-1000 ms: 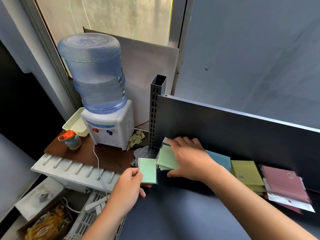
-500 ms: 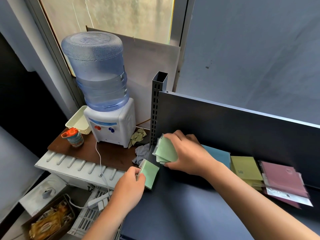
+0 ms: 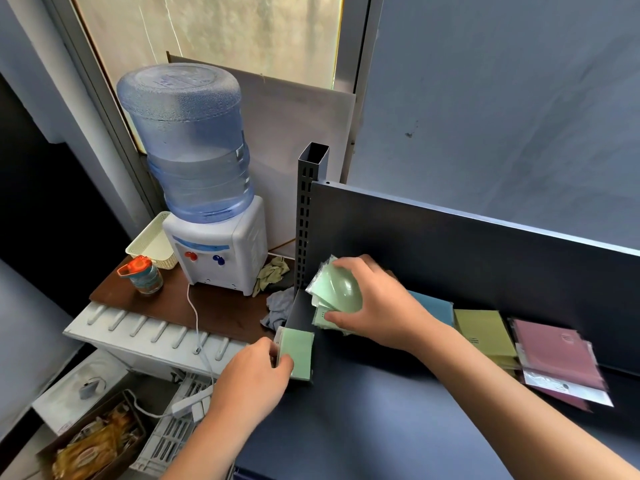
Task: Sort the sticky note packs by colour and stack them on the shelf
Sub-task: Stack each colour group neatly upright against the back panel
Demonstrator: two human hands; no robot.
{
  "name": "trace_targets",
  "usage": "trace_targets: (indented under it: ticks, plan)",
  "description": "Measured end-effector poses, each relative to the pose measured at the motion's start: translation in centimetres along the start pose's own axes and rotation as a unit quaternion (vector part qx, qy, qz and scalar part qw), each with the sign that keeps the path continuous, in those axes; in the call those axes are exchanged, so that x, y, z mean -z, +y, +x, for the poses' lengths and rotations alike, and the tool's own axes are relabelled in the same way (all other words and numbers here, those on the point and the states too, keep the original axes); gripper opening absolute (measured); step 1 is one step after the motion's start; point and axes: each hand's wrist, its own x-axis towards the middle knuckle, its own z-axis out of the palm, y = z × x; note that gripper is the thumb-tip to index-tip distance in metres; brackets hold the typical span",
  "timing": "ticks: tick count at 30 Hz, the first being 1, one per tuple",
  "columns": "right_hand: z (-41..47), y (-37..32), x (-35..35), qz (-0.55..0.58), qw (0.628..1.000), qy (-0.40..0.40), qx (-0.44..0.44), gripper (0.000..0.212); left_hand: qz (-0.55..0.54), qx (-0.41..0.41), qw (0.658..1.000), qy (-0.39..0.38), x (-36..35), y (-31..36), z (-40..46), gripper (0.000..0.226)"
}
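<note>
While gripped, pale green packs (image 3: 337, 294) look glossy, fanned.

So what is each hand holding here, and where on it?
Left hand pinches one green pack at its near left edge. Right hand grips several fanned green packs by their right side.

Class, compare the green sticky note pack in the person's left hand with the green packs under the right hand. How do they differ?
The single green pack is one pack, pinched by the left hand at the shelf's front left corner. The fanned green packs are several, overlapping and tilted, gripped by the right hand nearer the back panel. Both are pale green, square and wrapped.
</note>
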Motion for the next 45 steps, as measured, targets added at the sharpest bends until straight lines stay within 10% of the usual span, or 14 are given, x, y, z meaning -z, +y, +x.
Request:
trace_targets:
  ticks: [7, 12, 26, 31, 45]
  plan:
    - [-5.7, -1.2, -2.2, -0.214, 0.95, -0.079, 0.211, 0.076, 0.052, 0.005, 0.989, -0.139, 1.6, -1.0, 1.4, 0.03]
    - [-7.7, 0.7, -5.1, -0.273, 0.934, -0.124, 0.192, 0.064, 0.116, -0.022, 0.971, -0.207, 2.8, -0.9, 1.4, 0.028]
    - [-8.2, 1.7, -5.8, -0.256, 0.947, -0.131, 0.143, 0.064, 0.115, -0.045, 0.989, -0.084, 0.4, 0.1, 0.1, 0.064]
    - [-7.8, 1.2, -5.6, -0.225, 0.947, -0.189, 0.131, 0.066, 0.048, -0.174, 0.983, 0.028, -0.4, 2.1, 1.0, 0.074]
    - [-9.9, 2.6, -5.1, -0.31, 0.939, -0.128, 0.074, 0.061, 0.189, -0.329, 0.924, -0.054, 0.6, 6.1, 8.3, 0.07]
